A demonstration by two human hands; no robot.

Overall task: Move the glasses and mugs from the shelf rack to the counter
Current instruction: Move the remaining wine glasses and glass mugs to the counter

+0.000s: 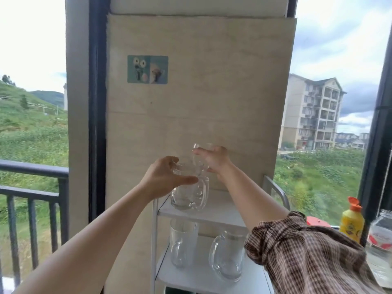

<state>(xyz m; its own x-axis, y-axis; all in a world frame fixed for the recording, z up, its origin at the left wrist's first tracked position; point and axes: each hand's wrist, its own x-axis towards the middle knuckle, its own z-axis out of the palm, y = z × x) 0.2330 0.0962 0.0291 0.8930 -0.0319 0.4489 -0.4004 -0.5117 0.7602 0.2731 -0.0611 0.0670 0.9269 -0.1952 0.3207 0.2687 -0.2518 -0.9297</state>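
No brand name or wording is coming through clearly anywhere: the yellow plastic squeeze bottle with an orange flip cap (352, 222) at the right edge is showing a printed label too blurred to read, and the clear glass jar (381, 234) beside it is carrying red and white markings that are equally illegible. A small rectangular sticker with cartoon faces (147, 69) is sitting in the upper centre on the beige, paper-like panel.

In the middle of the frame the left hand (167, 177) is curling its thumb and fingers around a clear round glass (183, 166), lifted above the white shelf rack (214, 211). The right hand (213, 159), emerging from a brown checked, crinkled sleeve (307, 257), is closing around a second clear glass (199, 155), tilted and touching the first.

Directly below them, a smooth clear glass mug with a handle (191, 194) is standing on the rack's top tier. On the lower tier, a tall straight clear tumbler (182, 242) is standing at left and a rounded clear handled mug (227, 255) at right, slightly apart.
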